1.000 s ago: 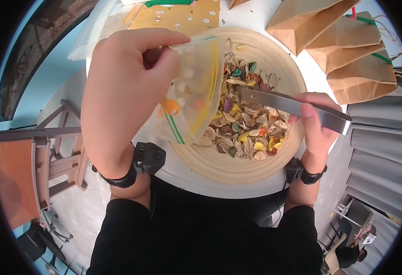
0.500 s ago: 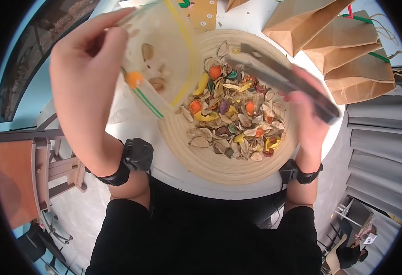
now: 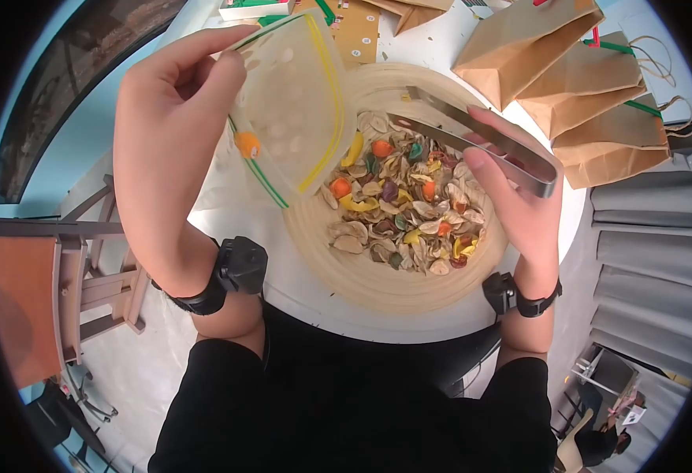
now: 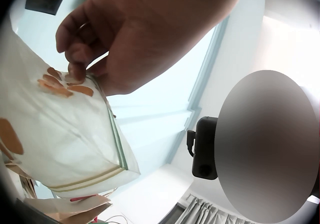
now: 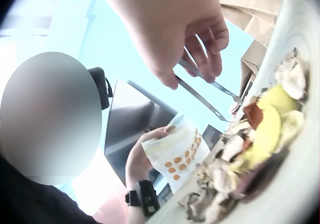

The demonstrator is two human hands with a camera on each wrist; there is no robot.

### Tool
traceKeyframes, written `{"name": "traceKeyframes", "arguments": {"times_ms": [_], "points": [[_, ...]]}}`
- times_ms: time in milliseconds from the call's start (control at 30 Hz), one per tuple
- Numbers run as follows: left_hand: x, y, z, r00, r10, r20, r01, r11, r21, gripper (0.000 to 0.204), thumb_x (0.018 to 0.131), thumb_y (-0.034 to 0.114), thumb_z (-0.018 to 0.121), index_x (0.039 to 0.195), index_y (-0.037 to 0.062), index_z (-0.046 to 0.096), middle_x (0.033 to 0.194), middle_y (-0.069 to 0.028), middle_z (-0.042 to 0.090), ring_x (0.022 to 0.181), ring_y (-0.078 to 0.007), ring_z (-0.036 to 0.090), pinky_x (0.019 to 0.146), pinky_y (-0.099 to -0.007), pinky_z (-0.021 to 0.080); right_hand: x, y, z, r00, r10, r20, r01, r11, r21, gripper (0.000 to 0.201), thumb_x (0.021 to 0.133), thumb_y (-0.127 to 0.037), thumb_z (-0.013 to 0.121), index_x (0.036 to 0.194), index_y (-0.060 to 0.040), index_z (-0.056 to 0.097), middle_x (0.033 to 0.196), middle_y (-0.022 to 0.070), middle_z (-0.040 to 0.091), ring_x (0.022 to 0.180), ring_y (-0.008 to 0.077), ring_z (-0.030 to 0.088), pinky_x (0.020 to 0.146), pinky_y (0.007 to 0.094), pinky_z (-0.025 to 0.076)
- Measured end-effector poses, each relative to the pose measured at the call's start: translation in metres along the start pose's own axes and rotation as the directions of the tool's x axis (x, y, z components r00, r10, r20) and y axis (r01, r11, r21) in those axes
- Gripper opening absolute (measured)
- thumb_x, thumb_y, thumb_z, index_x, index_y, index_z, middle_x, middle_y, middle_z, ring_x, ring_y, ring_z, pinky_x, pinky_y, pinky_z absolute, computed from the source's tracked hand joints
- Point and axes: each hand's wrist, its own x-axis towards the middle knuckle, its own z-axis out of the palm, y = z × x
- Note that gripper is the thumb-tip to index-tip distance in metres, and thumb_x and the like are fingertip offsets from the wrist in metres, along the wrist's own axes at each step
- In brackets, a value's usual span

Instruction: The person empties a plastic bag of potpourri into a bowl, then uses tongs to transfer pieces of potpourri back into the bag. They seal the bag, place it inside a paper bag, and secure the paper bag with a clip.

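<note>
My left hand pinches the top edge of a translucent zip bag, which has yellow and green strips and hangs left of a round wooden plate. An orange piece shows at the bag's side. Dried petals and leaves in brown, yellow, orange and green lie on the plate. My right hand grips metal tongs above the plate's right part. The tongs' arms stand apart, with nothing seen between their tips. The right wrist view shows the tongs over the petals.
Several brown paper bags with green and red clips stand at the back right of the white table. A yellow-brown sheet and a white box lie at the back. A chair is at the left.
The left hand and zip bag moved left, off the petals, then slightly back right. The tongs' arms have spread apart. Orange pieces on the plate's left part have come into view.
</note>
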Motion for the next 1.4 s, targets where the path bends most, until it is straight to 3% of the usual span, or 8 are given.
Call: {"name": "traceKeyframes", "arguments": {"times_ms": [133,233,433,533,600,800,1067,1400], "points": [[-0.002,0.003,-0.003,0.999,-0.011,0.044,0.014,0.999,-0.050,0.025,0.087,0.007,0.059,0.108,-0.0018,0.070,0.067,0.0053,0.050,0.061,-0.0014,0.040,0.052,-0.0202,0.032,0.009,-0.004,0.002,0.998,0.065,-0.021,-0.063,0.995,0.075,0.032,0.083,-0.009,0.075,0.113,0.0012,0.069,0.091,0.0083,0.071,0.075,0.0077,0.052,0.070,0.0219,0.051],[0.000,0.000,-0.007,0.999,-0.003,0.049,0.006,0.998,-0.059,0.025,0.087,0.008,0.060,0.108,-0.0017,0.070,0.067,0.0052,0.051,0.060,-0.0015,0.039,0.052,-0.0205,0.032,0.016,0.007,-0.004,0.998,-0.032,0.061,0.040,0.991,-0.132,0.030,0.084,-0.012,0.074,0.110,0.0013,0.070,0.087,0.0074,0.071,0.073,0.0071,0.056,0.068,0.0210,0.051],[0.000,-0.007,-0.016,0.999,0.047,0.013,-0.046,0.996,-0.073,0.023,0.089,0.008,0.060,0.107,-0.0017,0.070,0.068,0.0048,0.052,0.062,-0.0016,0.041,0.054,-0.0198,0.033,0.014,-0.021,0.000,0.998,0.003,0.064,-0.005,0.999,0.032,0.027,0.086,-0.012,0.073,0.107,0.0035,0.070,0.077,0.0063,0.072,0.068,0.0072,0.062,0.065,0.0222,0.050],[0.001,-0.008,-0.018,0.997,0.073,-0.033,-0.076,0.994,-0.082,0.022,0.089,0.007,0.060,0.107,-0.0011,0.071,0.069,0.0052,0.052,0.063,-0.0017,0.043,0.056,-0.0188,0.034,0.023,-0.029,0.029,0.972,-0.155,0.179,0.166,0.985,-0.045,0.030,0.083,-0.015,0.075,0.105,0.0028,0.070,0.073,0.0062,0.070,0.063,0.0098,0.061,0.061,0.0220,0.049],[-0.001,-0.005,-0.021,0.997,0.071,-0.024,-0.072,0.994,-0.076,0.022,0.089,0.006,0.060,0.107,-0.0005,0.071,0.070,0.0054,0.052,0.065,-0.0017,0.044,0.058,-0.0183,0.035,0.025,-0.047,0.031,0.944,-0.055,0.326,0.096,0.989,-0.111,0.026,0.084,-0.006,0.072,0.109,-0.0003,0.070,0.092,0.0038,0.071,0.077,0.0057,0.060,0.066,0.0201,0.048],[-0.001,-0.005,-0.013,0.995,0.070,0.068,-0.066,0.996,-0.054,0.022,0.089,0.006,0.061,0.107,0.0011,0.072,0.071,0.0053,0.053,0.066,-0.0014,0.044,0.060,-0.0177,0.036,0.017,-0.015,-0.016,0.969,0.086,0.233,-0.073,0.995,-0.062,0.027,0.081,-0.012,0.075,0.102,0.0032,0.070,0.070,0.0034,0.068,0.063,0.0089,0.061,0.058,0.0220,0.046],[-0.005,0.002,0.013,0.994,-0.022,0.105,0.021,1.000,0.014,0.022,0.089,0.008,0.065,0.109,0.0001,0.072,0.073,0.0048,0.055,0.069,-0.0013,0.046,0.062,-0.0169,0.037,0.005,0.035,-0.059,0.990,0.063,-0.123,-0.038,0.980,0.195,0.016,0.087,-0.008,0.065,0.094,0.0050,0.069,0.083,0.0078,0.069,0.062,0.0102,0.059,0.059,0.0237,0.048],[-0.010,0.005,0.032,0.983,-0.039,0.180,0.026,0.997,0.077,0.023,0.091,0.011,0.067,0.110,-0.0017,0.071,0.070,0.0070,0.051,0.066,-0.0015,0.041,0.057,-0.0182,0.032,0.011,0.064,-0.059,0.989,0.145,0.042,-0.150,0.959,0.240,0.013,0.087,-0.013,0.067,0.089,-0.0004,0.071,0.064,0.0012,0.063,0.058,0.0068,0.057,0.053,0.0215,0.042]]}}
